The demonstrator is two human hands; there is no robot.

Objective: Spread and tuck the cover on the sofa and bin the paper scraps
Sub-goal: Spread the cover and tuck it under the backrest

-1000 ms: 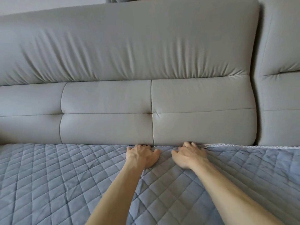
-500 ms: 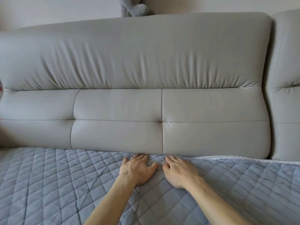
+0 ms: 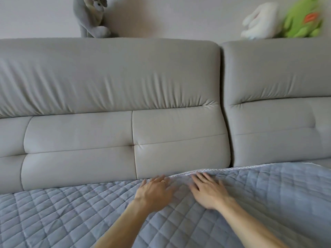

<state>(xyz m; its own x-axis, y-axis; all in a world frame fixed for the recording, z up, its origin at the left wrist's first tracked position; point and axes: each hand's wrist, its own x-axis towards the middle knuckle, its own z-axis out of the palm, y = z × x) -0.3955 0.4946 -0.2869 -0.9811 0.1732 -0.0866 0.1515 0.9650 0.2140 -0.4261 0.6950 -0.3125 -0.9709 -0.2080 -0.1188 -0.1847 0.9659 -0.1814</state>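
Across the grey sofa (image 3: pixel 125 83) lies the quilted blue cover (image 3: pixel 53 215), edge at the backrest; a grey plush toy (image 3: pixel 93 18) sits above. Your left hand (image 3: pixel 154 191) and right hand (image 3: pixel 209 192) rest flat on the cover, fingers straight, side by side.

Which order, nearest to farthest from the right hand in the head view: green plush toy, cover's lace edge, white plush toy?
1. lace edge: by the fingertips of the right hand.
2. white plush toy: atop the backrest, right.
3. green plush toy: beside it, farther right.
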